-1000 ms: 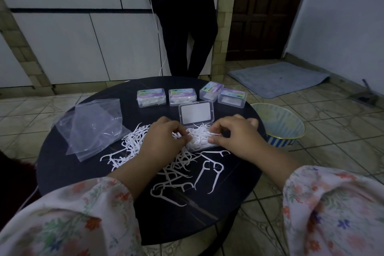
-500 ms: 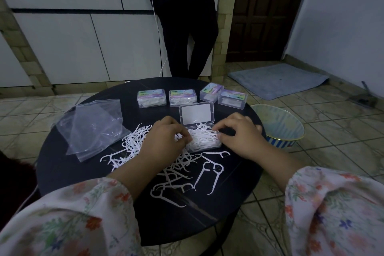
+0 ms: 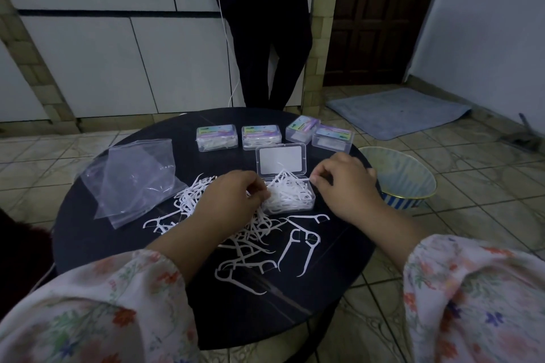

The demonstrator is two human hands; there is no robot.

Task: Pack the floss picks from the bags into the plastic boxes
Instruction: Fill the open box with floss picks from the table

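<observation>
**Head view: picks heaped by a near-full box**

Head view, nearest first: loose floss picks (image 3: 236,233) lie scattered on the round black table (image 3: 88,244), mostly under and beside the left hand (image 3: 233,200), whose curled fingers pinch a few at the open box (image 3: 290,199). The right hand (image 3: 343,183) pinches one pick at the box's right edge. The box lies between both hands, long axis left to right, lid hinged away. An emptied bag (image 3: 132,177) lies left. Beyond, four closed boxes (image 3: 216,137) carry coloured labels; their writing is too small to read.
</observation>
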